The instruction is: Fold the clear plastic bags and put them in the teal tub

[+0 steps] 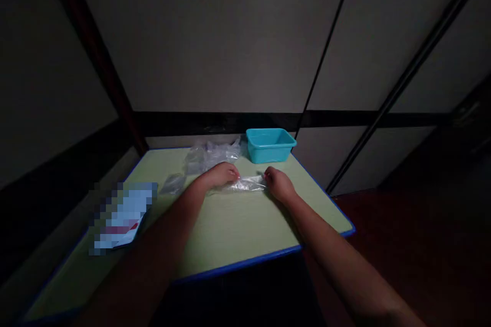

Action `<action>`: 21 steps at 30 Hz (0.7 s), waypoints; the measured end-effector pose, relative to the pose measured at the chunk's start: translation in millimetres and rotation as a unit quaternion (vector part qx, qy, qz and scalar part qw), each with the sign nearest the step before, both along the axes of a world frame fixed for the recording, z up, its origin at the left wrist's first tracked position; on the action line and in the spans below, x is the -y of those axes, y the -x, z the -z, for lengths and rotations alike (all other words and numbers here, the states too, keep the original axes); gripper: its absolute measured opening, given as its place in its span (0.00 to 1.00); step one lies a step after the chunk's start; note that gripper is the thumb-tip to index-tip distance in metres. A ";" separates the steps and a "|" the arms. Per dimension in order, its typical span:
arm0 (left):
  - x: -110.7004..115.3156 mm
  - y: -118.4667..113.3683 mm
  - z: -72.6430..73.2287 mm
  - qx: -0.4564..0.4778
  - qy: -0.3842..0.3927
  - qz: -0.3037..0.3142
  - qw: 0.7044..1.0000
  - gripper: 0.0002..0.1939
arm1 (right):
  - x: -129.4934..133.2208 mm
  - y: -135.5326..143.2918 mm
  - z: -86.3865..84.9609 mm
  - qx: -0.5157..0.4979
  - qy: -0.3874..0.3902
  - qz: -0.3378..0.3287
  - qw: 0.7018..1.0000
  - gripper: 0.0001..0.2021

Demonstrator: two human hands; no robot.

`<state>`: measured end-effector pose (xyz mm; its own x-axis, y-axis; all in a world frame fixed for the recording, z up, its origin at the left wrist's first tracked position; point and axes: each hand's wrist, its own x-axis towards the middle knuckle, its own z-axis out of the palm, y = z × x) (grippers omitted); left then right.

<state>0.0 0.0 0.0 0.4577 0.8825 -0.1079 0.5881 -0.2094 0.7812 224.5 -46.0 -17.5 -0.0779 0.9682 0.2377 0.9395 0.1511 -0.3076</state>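
A clear plastic bag [249,183] stretches flat between my two hands, low over the middle of the table. My left hand [222,173] pinches its left end with the fingertips. At the other end, my right hand [279,183] grips the top corner between thumb and fingers. More clear plastic bags [210,154] lie crumpled in a heap just behind my left hand. One small flat plastic bag [173,184] rests to the left of my left wrist. Whether anything is inside the held bag I cannot make out.
A turquoise plastic basin [270,152] stands at the back right of the pale green table [238,235], which has a blue edge. At the left lies a blurred-out flat item [128,214]. Cabinet panels [222,36] rise right behind the table.
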 end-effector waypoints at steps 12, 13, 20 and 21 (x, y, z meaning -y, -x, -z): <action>1.6 17.9 -2.4 -0.043 -0.038 -0.009 0.998 0.10 | -4.4 -1.4 1.0 0.001 0.016 -0.001 1.000 0.07; 2.1 17.8 -2.7 -0.049 -0.047 -0.009 0.998 0.10 | -3.9 -1.7 0.8 -0.002 0.016 -0.004 1.000 0.07; 5.2 15.6 -2.0 -0.088 -0.096 -0.003 0.991 0.05 | -1.3 -3.4 -0.2 -0.010 0.028 -0.043 0.999 0.05; 5.7 14.9 -1.8 -0.090 -0.104 -0.005 0.991 0.05 | -1.2 -3.3 -0.4 -0.009 0.030 -0.043 0.999 0.05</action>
<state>-14.9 -5.7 1.8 0.4391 0.8984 -0.0031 0.7165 -0.3481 0.6045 227.8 -44.9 -17.1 -0.1566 0.9708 0.1815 0.9179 0.2109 -0.3360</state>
